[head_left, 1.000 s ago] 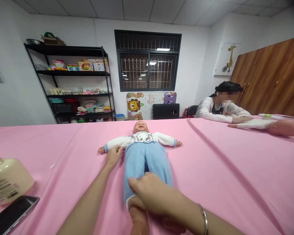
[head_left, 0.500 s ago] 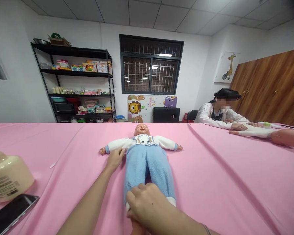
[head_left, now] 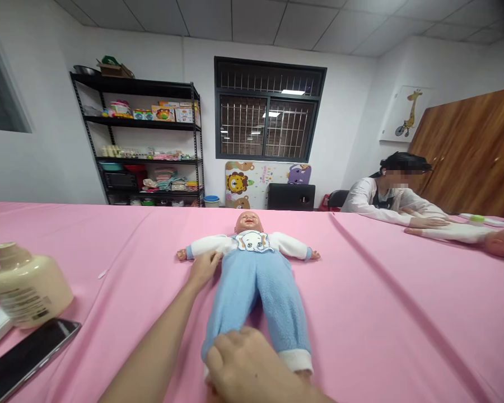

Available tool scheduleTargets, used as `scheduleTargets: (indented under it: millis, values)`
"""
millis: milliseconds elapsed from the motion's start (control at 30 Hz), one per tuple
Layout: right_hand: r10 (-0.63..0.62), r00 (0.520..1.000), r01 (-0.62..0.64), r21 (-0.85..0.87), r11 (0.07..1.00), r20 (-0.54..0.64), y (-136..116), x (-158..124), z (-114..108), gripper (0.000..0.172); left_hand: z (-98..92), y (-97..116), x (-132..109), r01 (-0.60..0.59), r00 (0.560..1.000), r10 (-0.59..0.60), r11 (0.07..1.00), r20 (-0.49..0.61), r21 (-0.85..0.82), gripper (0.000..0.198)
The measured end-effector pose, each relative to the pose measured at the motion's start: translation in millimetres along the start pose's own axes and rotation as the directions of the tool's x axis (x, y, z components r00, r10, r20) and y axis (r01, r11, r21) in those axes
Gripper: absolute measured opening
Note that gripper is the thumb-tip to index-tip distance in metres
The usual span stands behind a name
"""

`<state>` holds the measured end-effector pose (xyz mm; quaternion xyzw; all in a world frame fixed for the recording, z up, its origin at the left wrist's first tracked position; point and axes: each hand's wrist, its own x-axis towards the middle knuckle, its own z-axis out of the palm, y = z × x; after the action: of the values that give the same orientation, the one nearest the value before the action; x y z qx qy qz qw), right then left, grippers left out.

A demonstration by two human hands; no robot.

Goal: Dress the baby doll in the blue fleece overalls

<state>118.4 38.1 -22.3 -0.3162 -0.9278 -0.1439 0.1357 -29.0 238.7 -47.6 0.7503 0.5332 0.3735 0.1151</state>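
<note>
Doll (head_left: 256,263): right hand (head_left: 241,361) clamped on trouser leg (head_left: 229,308); left hand (head_left: 205,267) curled beside sleeve (head_left: 210,244), grip unclear

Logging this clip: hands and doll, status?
Left hand at side of doll. Right hand over trouser leg, mostly hiding its end. Doll face up, arms spread.

White walls (head_left: 346,101), dark barred window (head_left: 269,112), black metal shelving (head_left: 151,87), wooden cabinets (head_left: 474,151), giraffe picture (head_left: 408,112), paneled ceiling (head_left: 256,22)

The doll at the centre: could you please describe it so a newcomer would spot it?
On the pink cloth, look to the middle, by the left hand and right hand. The doll there lies face up; unlike the other doll at far right, it wears blue trousers below an elephant face.
</note>
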Motion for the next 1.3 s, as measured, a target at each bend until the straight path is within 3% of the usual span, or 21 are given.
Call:
scheduleTargets:
  millis: [100, 167, 300, 400, 467, 533, 567, 667, 767, 900, 1000, 1100, 1200, 1300]
  values:
    - [0.053, 0.998, -0.054, 0.025, 0.998, 0.030, 10, -8, -15, 0.028, -0.1, 0, -1, -0.005, 1.000, 0.005, 1.000, 0.000, -0.019, 0.037]
    - [0.113, 0.986, -0.121, 0.060, 0.991, 0.125, 21, -21, -30, 0.031, -0.2, 1, -2, -0.004, 1.000, 0.004, 0.999, 0.012, -0.035, 0.037]
    - [0.195, 0.883, -0.319, 0.242, 0.916, 0.427, 46, -43, -62, 0.024, -0.8, 3, -2, 0.010, 1.000, -0.009, 1.000, 0.020, -0.026, 0.036]
    - [0.163, 0.829, -0.446, 0.457, 0.769, 0.534, 67, -41, -76, 0.028, -1.7, 4, -2, 0.006, 1.000, -0.006, 1.000, 0.017, -0.008, 0.035]
    - [0.179, 0.862, -0.466, 0.605, 0.646, 0.474, 85, -30, -74, 0.022, -2.1, 4, -3, -0.004, 1.000, 0.003, 1.000, 0.015, 0.011, 0.035]
    - [0.313, 0.901, -0.431, 0.696, 0.574, 0.301, 108, -16, -62, 0.017, -2.3, 4, -4, -0.016, 1.000, 0.015, 1.000, 0.009, 0.027, 0.034]
    - [0.411, 0.892, -0.414, 0.708, 0.572, 0.189, 121, -8, -52, 0.016, -2.2, 4, -4, -0.024, 1.000, 0.024, 0.999, 0.007, 0.030, 0.033]
    - [0.643, 0.763, -0.426, 0.694, 0.580, -0.070, 165, 9, -10, 0.018, -1.5, 5, -5, -0.060, 0.998, 0.060, 0.998, -0.009, 0.016, 0.029]
    - [0.724, 0.667, -0.471, 0.654, 0.592, -0.176, 202, 14, 35, 0.027, -1.0, 10, -5, -0.110, 0.992, 0.108, 0.993, -0.064, -0.032, 0.025]
    - [0.734, 0.651, -0.448, 0.684, 0.576, -0.193, 223, 7, 77, 0.039, 0.9, 19, -4, -0.175, 0.981, 0.160, 0.975, -0.111, -0.136, 0.026]
    - [0.713, 0.673, -0.406, 0.707, 0.579, -0.197, 226, 0, 88, 0.044, 6.2, 20, -2, -0.191, 0.981, 0.181, 0.958, -0.067, -0.216, 0.029]
    - [0.694, 0.695, -0.400, 0.701, 0.591, -0.187, 226, -4, 89, 0.047, 13.4, 17, 0, -0.134, 0.991, 0.128, 0.968, -0.041, -0.210, 0.037]
    - [0.719, 0.670, -0.465, 0.650, 0.601, -0.185, 226, -5, 88, 0.051, 16.7, 16, -1, -0.076, 0.996, 0.078, 0.996, -0.034, 0.041, 0.045]
    - [0.773, 0.609, -0.561, 0.592, 0.579, -0.178, 231, -11, 87, 0.057, 12.3, 17, -4, -0.025, 0.991, 0.078, 0.907, -0.109, 0.420, 0.040]
